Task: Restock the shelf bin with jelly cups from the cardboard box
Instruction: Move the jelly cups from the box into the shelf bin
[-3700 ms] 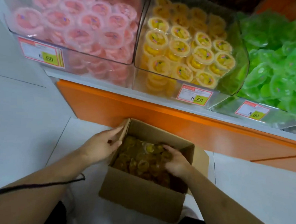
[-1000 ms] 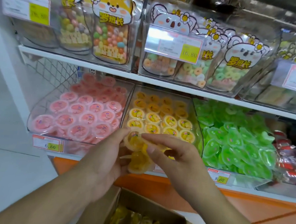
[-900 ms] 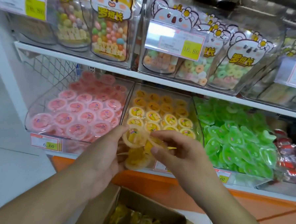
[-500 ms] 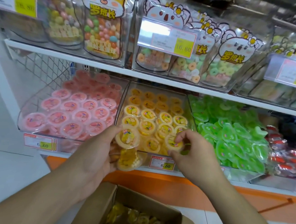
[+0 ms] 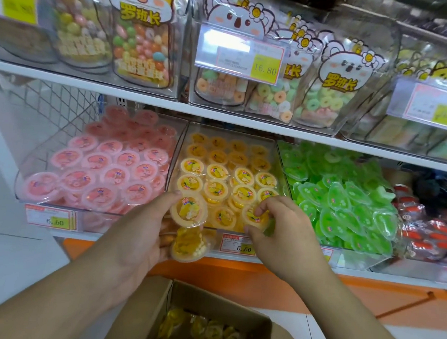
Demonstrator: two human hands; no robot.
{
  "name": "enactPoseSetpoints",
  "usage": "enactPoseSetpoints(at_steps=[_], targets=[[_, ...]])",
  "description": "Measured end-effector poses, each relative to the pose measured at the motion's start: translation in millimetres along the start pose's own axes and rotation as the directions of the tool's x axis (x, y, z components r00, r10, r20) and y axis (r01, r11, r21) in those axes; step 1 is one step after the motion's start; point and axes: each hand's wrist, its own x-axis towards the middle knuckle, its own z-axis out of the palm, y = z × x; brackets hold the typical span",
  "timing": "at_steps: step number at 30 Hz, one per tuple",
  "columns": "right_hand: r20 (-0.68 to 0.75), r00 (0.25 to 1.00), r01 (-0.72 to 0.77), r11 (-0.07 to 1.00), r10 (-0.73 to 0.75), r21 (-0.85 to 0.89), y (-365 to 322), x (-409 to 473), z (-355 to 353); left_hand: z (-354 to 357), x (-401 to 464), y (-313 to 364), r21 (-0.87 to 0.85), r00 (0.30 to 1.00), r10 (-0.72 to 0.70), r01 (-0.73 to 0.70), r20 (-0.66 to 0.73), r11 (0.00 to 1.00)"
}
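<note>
the right hand (image 5: pixel 278 232) has carried one yellow jelly cup (image 5: pixel 256 217) into the yellow bin (image 5: pixel 279 167), apparently still pinching it; the left hand (image 5: pixel 139 232) grips two spare cups (image 5: pixel 188 227).

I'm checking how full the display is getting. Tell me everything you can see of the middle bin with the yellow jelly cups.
The yellow jelly cup bin is clear plastic, standing on the lower shelf between a pink-cup bin and a green-jelly bin. Round yellow cups with printed lids lie in rows, mostly lids up, nearly filling it. A price tag reading 6.60 hangs on its front. The right hand pinches a cup at its front right corner.
</note>
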Motion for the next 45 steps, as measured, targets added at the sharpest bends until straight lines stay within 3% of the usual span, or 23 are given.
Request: enactPoseSetpoints(at_steps=[14,18,21,24,27,32,35,38,41,45], targets=[[-0.008,1.000,0.008,0.999,-0.009,-0.033,5,1,-8,2,-4,0,0.005,1.000,0.008,-0.008,0.021,1.000],[-0.073,0.996,0.036,0.996,-0.043,-0.086,-4,-3,-14,1,-6,1,-0.004,0.999,0.004,-0.004,0.032,1.000],[-0.018,0.985,0.171,0.977,-0.171,0.123,-23,-8,-17,2,-7,2,-0.031,0.999,0.000,0.001,0.047,1.000],[0.106,0.945,0.250,0.893,-0.309,0.374,-42,-17,-20,3,-9,3,-0.096,0.998,-0.004,0.010,0.059,0.995],[0.115,0.904,0.342,0.860,-0.411,0.379,-48,-20,-14,4,-12,4,-0.178,0.997,-0.021,0.034,0.077,0.983],[0.018,0.909,0.377,0.840,-0.416,0.390,-44,-20,1,3,-15,5,-0.166,0.992,-0.042,0.062,0.118,0.984],[0.021,0.932,0.317,0.842,-0.361,0.436,-44,-21,-3,2,-14,7,-0.091,0.993,-0.037,0.047,0.114,0.995],[0.063,0.985,0.103,0.832,-0.163,0.544,-40,-19,-4,1,-13,9,-0.060,0.997,-0.005,0.010,0.079,0.998],[0.116,0.993,-0.072,0.685,-0.018,0.725,-40,-15,-8,1,-13,10,-0.033,0.994,0.054,-0.051,0.095,0.998],[0.160,0.987,-0.145,0.559,0.022,0.817,-43,-11,-12,4,-16,8,0.086,0.983,0.125,-0.137,0.132,0.987]])
